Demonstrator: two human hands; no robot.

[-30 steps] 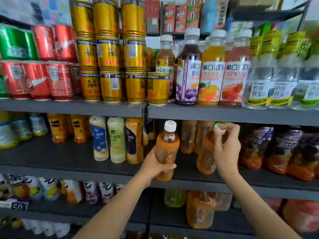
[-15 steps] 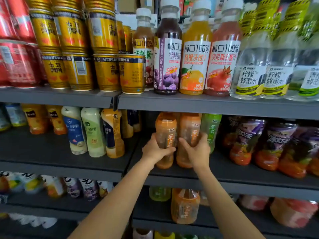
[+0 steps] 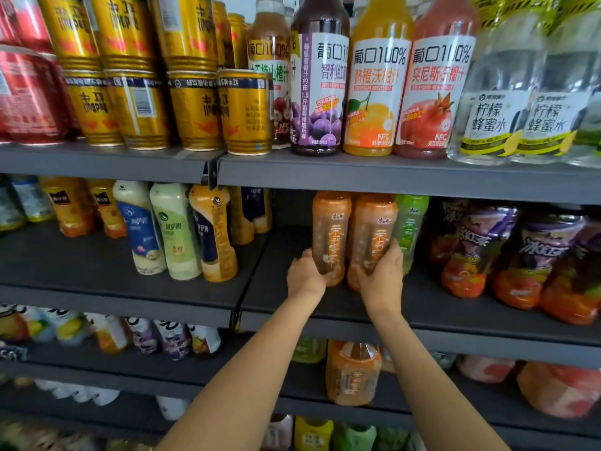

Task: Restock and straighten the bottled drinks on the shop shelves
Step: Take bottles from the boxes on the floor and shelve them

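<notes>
Two orange tea bottles stand side by side on the dark middle shelf point(image 3: 325, 307). My left hand point(image 3: 304, 276) grips the lower part of the left orange bottle point(image 3: 331, 229). My right hand point(image 3: 382, 276) grips the base of the right orange bottle point(image 3: 374, 229). A green tea bottle point(image 3: 410, 222) stands just right of them, touching the right bottle. The caps of all three are hidden behind the shelf above.
Left on the same shelf stand blue, green and orange milk-drink bottles point(image 3: 175, 232); dark iced-tea bottles point(image 3: 487, 252) crowd the right. Gold cans point(image 3: 195, 109) and tall juice bottles point(image 3: 374, 92) fill the upper shelf. Bare shelf lies between the milk drinks and my left hand.
The bottle my left hand carried in from the shelf front now stands beside the right one. My right hand dropped from a bottle's cap to its base. The camera has moved closer.
</notes>
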